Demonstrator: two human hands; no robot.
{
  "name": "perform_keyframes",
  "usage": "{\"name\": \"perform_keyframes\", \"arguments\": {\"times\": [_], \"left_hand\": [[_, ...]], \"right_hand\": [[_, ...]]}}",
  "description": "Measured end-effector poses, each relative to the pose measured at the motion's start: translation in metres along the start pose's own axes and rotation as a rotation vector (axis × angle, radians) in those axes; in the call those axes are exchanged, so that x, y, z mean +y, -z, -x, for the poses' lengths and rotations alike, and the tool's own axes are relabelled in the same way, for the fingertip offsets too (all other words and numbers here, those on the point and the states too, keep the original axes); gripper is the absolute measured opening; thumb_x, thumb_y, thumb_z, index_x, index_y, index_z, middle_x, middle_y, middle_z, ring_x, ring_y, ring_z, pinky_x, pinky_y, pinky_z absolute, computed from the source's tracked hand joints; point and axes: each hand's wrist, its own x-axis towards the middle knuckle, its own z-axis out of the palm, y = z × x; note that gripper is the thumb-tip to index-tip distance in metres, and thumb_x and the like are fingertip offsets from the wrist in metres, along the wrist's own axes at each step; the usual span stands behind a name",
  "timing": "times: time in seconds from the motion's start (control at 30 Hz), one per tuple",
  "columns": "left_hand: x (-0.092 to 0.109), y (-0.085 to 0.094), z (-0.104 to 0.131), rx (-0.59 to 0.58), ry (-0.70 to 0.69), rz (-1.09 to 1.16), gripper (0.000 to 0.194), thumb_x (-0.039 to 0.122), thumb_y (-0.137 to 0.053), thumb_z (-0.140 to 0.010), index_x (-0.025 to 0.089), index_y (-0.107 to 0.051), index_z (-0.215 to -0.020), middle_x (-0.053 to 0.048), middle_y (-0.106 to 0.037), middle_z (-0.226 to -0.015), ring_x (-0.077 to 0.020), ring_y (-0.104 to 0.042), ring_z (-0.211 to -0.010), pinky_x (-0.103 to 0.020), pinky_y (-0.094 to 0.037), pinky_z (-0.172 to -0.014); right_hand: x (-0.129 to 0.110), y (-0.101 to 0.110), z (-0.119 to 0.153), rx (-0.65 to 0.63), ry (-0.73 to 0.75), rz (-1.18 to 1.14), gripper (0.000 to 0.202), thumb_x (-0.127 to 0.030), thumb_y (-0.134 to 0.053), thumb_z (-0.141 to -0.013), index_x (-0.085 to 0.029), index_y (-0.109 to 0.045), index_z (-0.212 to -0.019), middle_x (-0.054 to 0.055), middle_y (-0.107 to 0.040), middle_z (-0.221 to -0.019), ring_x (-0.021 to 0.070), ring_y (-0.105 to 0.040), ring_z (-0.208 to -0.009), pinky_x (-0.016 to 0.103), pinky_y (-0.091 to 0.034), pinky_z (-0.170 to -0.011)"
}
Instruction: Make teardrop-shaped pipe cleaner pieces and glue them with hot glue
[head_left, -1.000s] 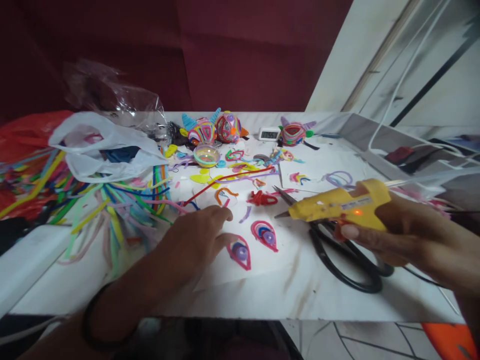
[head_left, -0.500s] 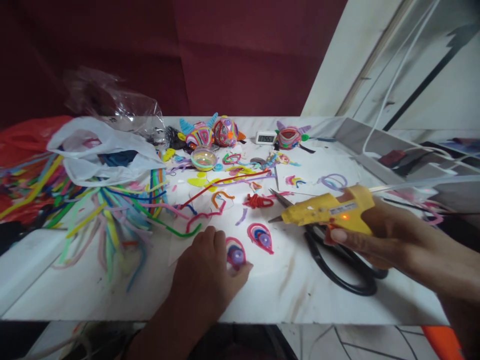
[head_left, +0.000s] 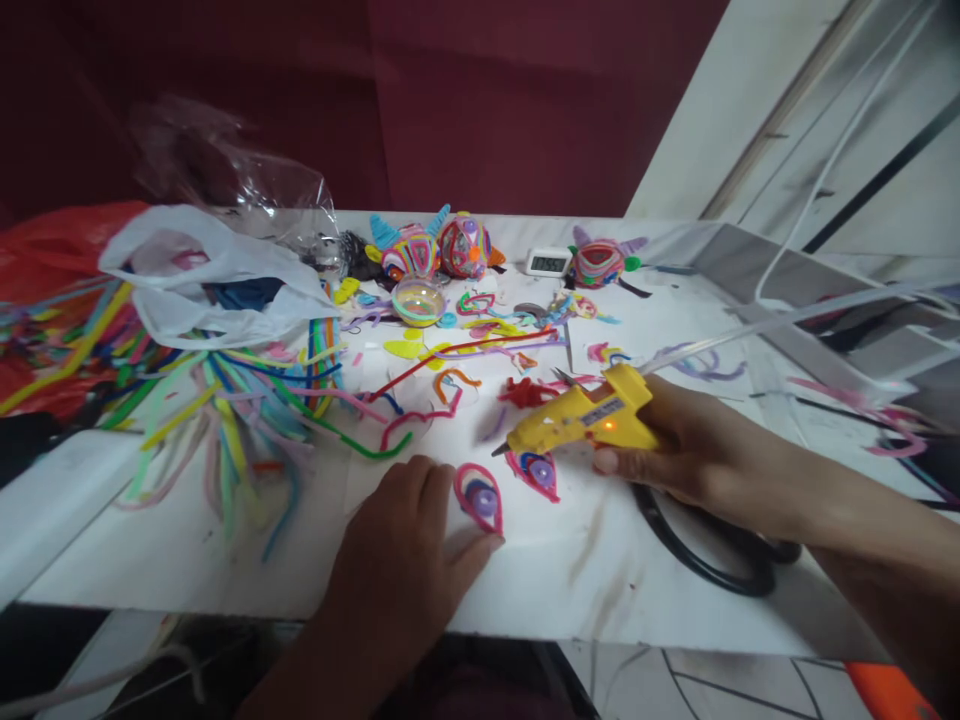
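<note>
Head view: right hand (head_left: 705,455) clamped on glue gun (head_left: 574,418), swung left, nozzle (head_left: 502,449) now near left teardrop (head_left: 484,500); left hand's (head_left: 401,550) grip apart beside it.

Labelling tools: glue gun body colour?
The glue gun is yellow; head view shows it best.

The glue gun (head_left: 581,418) is smooth plastic with a slight sheen, its tip dull metal by the look of it. The strips (head_left: 217,420) are fuzzy and matt, the clear bag (head_left: 277,195) crinkled glossy film, the bowl (head_left: 418,306) see-through and shiny. The table (head_left: 540,590) looks smooth and marble-veined.
</note>
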Motion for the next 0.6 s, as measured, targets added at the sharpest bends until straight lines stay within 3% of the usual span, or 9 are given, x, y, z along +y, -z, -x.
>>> {"name": "perform_keyframes", "arguments": {"times": [0.1, 0.23, 0.43, 0.6], "left_hand": [[0.002, 0.000, 0.006, 0.019, 0.011, 0.023, 0.038, 0.038, -0.068, -0.077, 0.016, -0.052, -0.104, -0.009, -0.058, -0.092, -0.0262, -0.059, -0.083, -0.040, -0.055, -0.065], [0.003, -0.002, 0.014, 0.075, -0.011, 0.059, 0.033, 0.032, -0.064, -0.082, 0.017, -0.053, -0.109, -0.008, -0.060, -0.093, -0.0244, -0.059, -0.082, -0.038, -0.054, -0.065], [0.001, -0.008, 0.023, 0.159, -0.095, 0.070, 0.024, 0.023, -0.057, -0.088, 0.018, -0.057, -0.111, -0.007, -0.063, -0.096, -0.0200, -0.060, -0.085, -0.034, -0.053, -0.073], [0.001, -0.008, 0.023, 0.197, -0.114, 0.070, 0.025, 0.022, -0.063, -0.085, 0.014, -0.059, -0.109, -0.007, -0.065, -0.094, -0.0214, -0.060, -0.084, -0.035, -0.053, -0.072]], "right_hand": [[0.001, 0.000, -0.015, -0.098, 0.032, -0.004, 0.038, -0.045, -0.066, -0.078, -0.020, -0.047, -0.100, 0.004, -0.061, -0.100, 0.0200, -0.057, -0.090, 0.029, -0.051, -0.074], [0.000, 0.000, -0.031, -0.156, -0.013, 0.141, 0.043, -0.052, -0.063, -0.079, -0.018, -0.049, -0.101, 0.006, -0.062, -0.095, 0.0219, -0.057, -0.084, 0.033, -0.050, -0.069], [-0.002, -0.001, -0.046, -0.298, 0.063, 0.082, 0.035, -0.045, -0.061, -0.083, -0.020, -0.050, -0.105, 0.003, -0.063, -0.103, 0.0211, -0.058, -0.094, 0.032, -0.051, -0.080], [-0.007, 0.000, -0.053, -0.321, 0.033, 0.136, 0.033, -0.043, -0.061, -0.083, -0.019, -0.050, -0.102, 0.003, -0.063, -0.098, 0.0208, -0.059, -0.090, 0.030, -0.051, -0.075]]}}
